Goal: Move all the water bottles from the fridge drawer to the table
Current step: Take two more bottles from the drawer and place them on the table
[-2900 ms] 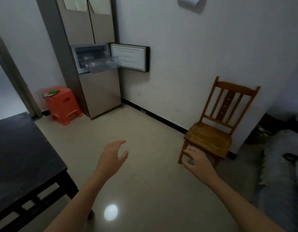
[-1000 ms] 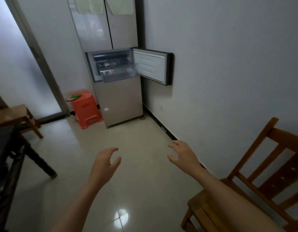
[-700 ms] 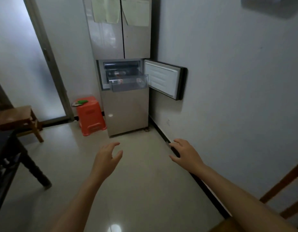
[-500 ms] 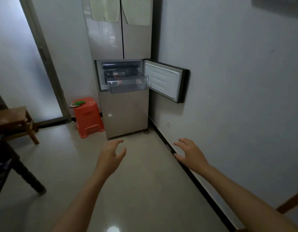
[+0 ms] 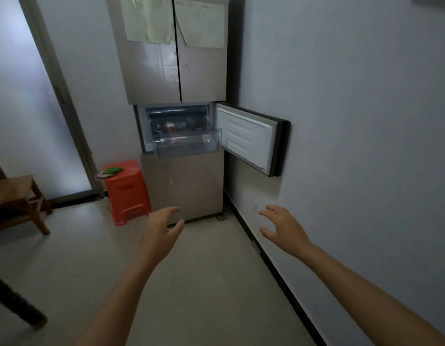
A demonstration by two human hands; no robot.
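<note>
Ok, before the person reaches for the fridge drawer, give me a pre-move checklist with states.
1. Left hand free: ok, open, holds nothing.
2. Right hand free: ok, open, holds nothing.
3. Fridge door swung open: ok.
4. Fridge drawer pulled out: ok.
5. Water bottles in drawer: cannot tell the count; red-labelled clear shapes show.
6. Floor ahead unobstructed: ok; orange stool stands aside.

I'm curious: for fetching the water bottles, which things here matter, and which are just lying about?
Job: drawer, bottles inside it, open door, left hand and right hand (both empty), table leg.
Lying about: red stool, green item on it, wooden bench, taped papers.
</note>
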